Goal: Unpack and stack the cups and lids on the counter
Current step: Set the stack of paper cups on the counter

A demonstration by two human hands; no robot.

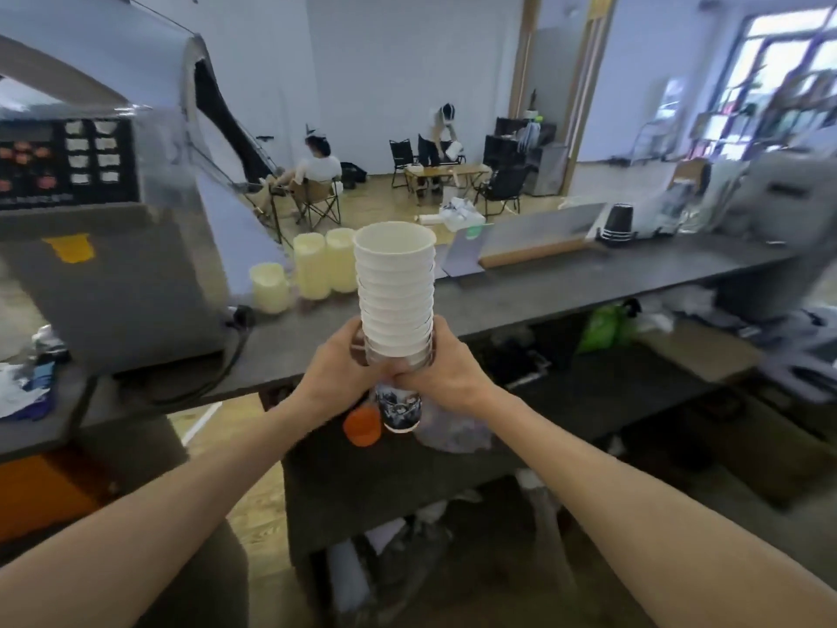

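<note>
Both hands grip one tall cup stack near its lower part: the left hand curls round it from the left, the right hand from the right, and their fingers meet in front. This stack is held upright in the air, in front of the counter edge, with the open mouth of the top cup upward. A clear plastic sleeve sits around the lowest white rims, just where the fingers clamp. Below the hands a dark printed cup bottom sticks out. Near it, lower and behind, I see an orange thing and some crumpled plastic on a lower shelf.

On the counter, behind the held stack, three cream lid stacks stand close together. To their left is a big steel machine with a cable hanging down. Far right on the counter black cups stand upside down in a short stack, beside a long flat cardboard piece.

Beyond the counter, one person sits on a folding chair and another bends at a low table.
</note>
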